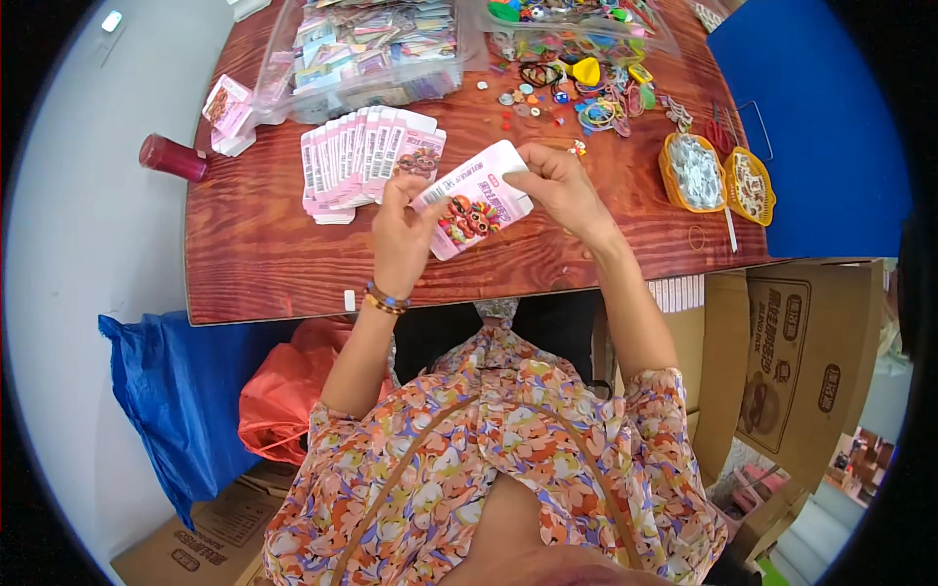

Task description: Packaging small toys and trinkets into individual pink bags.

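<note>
Between my two hands is a small flat pink carton (479, 207) with a cartoon picture on its front, held tilted above the near part of the table. My left hand (404, 220) pinches its lower left edge. At its upper right end, by the white flap, my right hand (562, 190) grips with the thumb on top. Just beyond my left hand lies a fanned stack of similar flat pink cartons (352, 161). Another few pink cartons (230, 112) rest farther left, against a clear plastic bin.
Clear bins hold packed cards (376, 49) and small colourful trinkets (572, 15); loose trinkets (606, 103) lie in front. Yellow baskets (696, 174) stand right, near a blue panel (811, 127). A red cylinder (174, 158) lies left. An open cardboard box (723, 361) sits below the table's right edge.
</note>
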Demonstrator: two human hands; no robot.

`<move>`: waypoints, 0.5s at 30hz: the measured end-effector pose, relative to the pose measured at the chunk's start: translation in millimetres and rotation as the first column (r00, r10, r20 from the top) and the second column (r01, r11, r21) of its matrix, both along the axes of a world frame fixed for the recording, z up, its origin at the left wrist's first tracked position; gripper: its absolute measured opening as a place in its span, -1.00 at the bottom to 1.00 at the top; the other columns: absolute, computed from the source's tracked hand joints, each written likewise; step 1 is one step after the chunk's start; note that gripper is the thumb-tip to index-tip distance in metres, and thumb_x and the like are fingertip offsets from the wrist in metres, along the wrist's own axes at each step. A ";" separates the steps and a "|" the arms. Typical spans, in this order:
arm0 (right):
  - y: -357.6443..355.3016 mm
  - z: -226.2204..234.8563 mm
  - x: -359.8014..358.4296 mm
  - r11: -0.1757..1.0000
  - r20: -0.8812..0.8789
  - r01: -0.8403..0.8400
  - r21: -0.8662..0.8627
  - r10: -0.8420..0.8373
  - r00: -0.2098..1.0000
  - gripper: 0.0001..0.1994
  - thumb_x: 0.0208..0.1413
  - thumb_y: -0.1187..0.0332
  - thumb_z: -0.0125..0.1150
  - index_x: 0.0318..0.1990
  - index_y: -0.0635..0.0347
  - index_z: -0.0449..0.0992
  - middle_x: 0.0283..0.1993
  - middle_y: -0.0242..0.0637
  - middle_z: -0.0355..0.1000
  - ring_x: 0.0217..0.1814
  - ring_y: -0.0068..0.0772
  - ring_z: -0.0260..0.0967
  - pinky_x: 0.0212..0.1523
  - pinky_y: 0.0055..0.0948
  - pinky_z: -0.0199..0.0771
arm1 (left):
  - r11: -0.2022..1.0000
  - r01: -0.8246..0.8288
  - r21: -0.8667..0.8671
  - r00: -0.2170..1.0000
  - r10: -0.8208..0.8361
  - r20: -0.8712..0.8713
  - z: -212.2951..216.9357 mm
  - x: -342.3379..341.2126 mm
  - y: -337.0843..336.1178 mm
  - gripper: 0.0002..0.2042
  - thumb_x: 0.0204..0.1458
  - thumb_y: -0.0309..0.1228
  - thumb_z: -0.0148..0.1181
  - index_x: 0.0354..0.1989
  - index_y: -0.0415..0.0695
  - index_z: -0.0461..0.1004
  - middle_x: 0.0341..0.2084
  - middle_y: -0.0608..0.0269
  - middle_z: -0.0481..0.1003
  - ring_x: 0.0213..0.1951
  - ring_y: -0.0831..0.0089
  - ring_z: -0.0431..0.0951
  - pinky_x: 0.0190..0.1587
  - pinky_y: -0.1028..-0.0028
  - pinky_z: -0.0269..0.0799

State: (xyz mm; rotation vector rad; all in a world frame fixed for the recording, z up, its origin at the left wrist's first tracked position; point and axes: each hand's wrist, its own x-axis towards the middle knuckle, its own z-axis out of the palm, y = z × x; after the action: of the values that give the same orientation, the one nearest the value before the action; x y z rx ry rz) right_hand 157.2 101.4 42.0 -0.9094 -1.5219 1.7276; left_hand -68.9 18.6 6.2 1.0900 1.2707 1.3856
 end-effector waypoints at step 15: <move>-27.2 -4.5 31.7 0.943 -0.098 0.278 -0.185 -0.299 0.949 -0.76 0.27 0.38 0.17 0.02 0.29 0.45 -0.07 -0.30 0.53 -0.13 -0.58 0.51 -0.10 -0.58 0.51 | 0.968 0.093 0.234 0.651 0.119 -0.750 15.4 61.5 11.2 -0.30 -0.24 -0.19 0.52 0.09 -0.24 0.38 -0.20 0.05 0.52 -0.20 0.14 0.56 -0.18 0.26 0.51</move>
State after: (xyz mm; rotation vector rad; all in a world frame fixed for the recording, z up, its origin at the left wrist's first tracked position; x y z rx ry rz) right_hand 188.9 74.2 37.5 -1.0337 -1.1109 1.6800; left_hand -7.4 29.8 21.6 1.9920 1.7064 1.1290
